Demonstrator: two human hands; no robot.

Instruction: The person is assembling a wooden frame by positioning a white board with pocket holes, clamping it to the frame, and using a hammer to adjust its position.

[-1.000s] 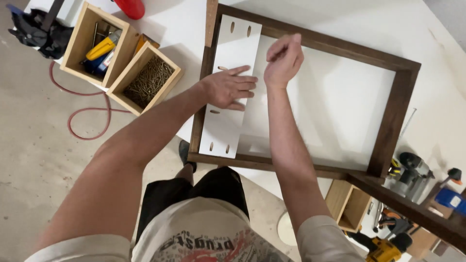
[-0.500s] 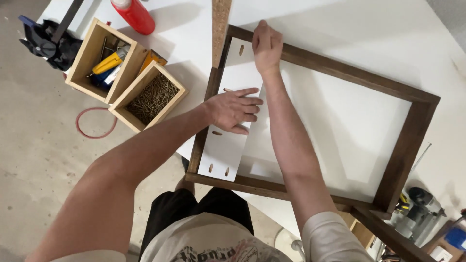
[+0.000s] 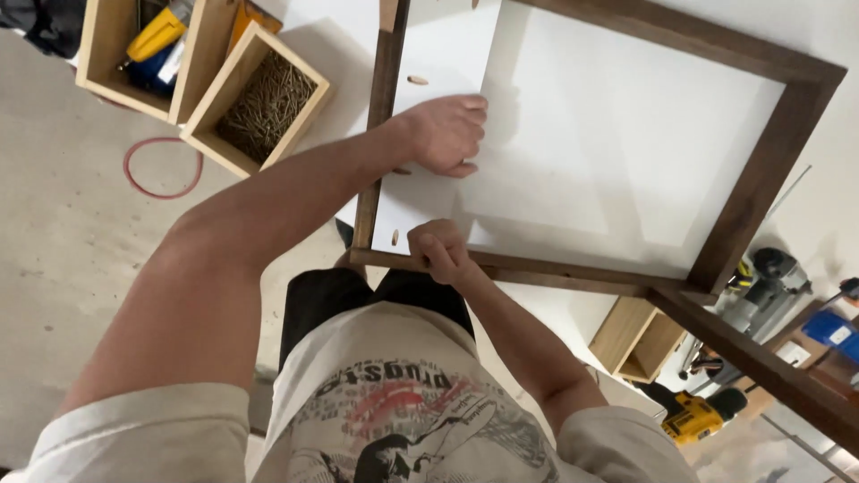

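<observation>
- left hand (image 3: 445, 134) is pressed down on the white template strip (image 3: 428, 143), fingers curled over its right edge; so it's pinning the strip, not lifting it
- that strip lies inside the dark wooden frame (image 3: 761, 192), tight along the left rail (image 3: 380, 134), with its near end touching the bottom rail; oval slots (image 3: 417, 80) show along it
- right hand (image 3: 438, 250) is clenched into a loose fist at the strip's bottom end, right by the near rail; can't tell if it's pinching something small or just pushing
- risk as I see it: the strip looks smooth on a smooth white panel (image 3: 626, 143); if the left hand eases off while the right one shoves, it could skate out of line with the rail
- also the open box of nails (image 3: 259, 103) sits near the left elbow at the table edge; a careless swing could knock it off
</observation>
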